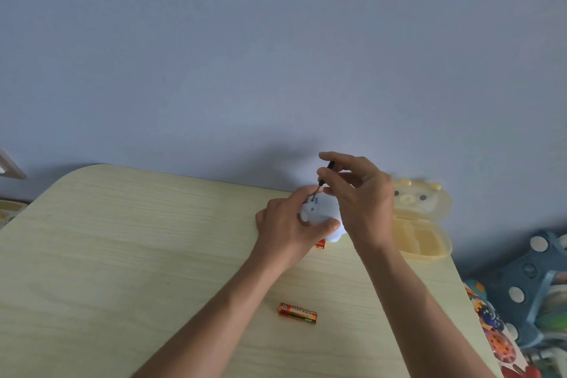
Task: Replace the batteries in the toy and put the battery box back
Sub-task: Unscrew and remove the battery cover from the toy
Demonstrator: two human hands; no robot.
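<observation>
Screwdriver on the toy's battery cover, far side of the table.

I have my left hand wrapped round the small pale-blue toy, thumb pressing its near edge, holding it just above the wooden table close to the far edge. My right hand pinches a thin black screwdriver with its tip in a screw hole on the toy's back. The toy looks light, hard and smooth, so I judge it could twist in my grip; holding it by its rounded sides seems best. One orange battery lies near me, well apart; another peeks out under my left hand. An open yellow bear-shaped case sits just right of my hand, near the edge, so my open room is leftward.
</observation>
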